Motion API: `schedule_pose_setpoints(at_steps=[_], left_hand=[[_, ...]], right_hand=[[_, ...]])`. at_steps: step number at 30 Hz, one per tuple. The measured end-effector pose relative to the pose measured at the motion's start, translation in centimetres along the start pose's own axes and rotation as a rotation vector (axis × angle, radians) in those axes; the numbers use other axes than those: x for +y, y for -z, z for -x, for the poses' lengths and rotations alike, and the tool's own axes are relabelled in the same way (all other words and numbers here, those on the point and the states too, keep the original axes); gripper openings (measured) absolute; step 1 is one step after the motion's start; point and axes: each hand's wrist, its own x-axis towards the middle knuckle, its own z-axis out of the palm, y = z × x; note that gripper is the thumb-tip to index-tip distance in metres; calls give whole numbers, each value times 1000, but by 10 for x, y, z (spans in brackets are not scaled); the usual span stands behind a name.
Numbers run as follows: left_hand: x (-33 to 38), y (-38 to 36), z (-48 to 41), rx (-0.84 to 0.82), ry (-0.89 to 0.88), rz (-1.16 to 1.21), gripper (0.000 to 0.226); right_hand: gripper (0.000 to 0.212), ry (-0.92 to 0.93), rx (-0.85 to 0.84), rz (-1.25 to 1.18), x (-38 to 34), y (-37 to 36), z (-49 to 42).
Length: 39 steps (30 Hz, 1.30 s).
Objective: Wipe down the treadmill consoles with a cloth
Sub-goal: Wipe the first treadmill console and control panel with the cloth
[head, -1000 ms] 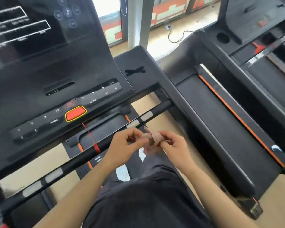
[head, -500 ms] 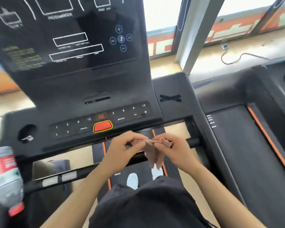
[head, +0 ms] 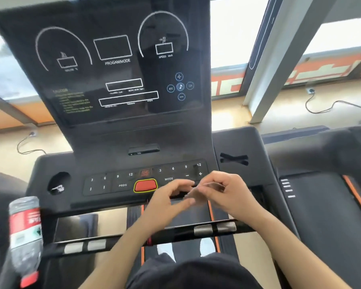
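Observation:
The black treadmill console (head: pixel 117 130) fills the upper middle, with a dark display panel and a button strip around a red stop button (head: pixel 145 185). Both hands hover just in front of the button strip. My right hand (head: pixel 227 192) pinches a small pinkish cloth (head: pixel 198 195) that blurs between the hands. My left hand (head: pixel 169 203) has curled fingers touching the cloth's lower edge; its hold is blurred.
A plastic bottle with a red label (head: pixel 24 232) stands at the lower left. A black handlebar (head: pixel 175 232) with silver grip sensors crosses below my forearms. A second treadmill's belt (head: pixel 325 215) lies to the right. Windows and floor cables are behind.
The view has swung up and left from the neighbouring treadmill to face this console. My hands have risen with the cloth from above the handlebar to the button strip.

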Motion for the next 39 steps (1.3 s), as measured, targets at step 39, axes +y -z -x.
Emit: schedule_pose_setpoints(at_steps=[39], left_hand=[[25,112,-187,361,-1054,-1229,34]], right_hand=[[65,296,301,715,49,38,-185]])
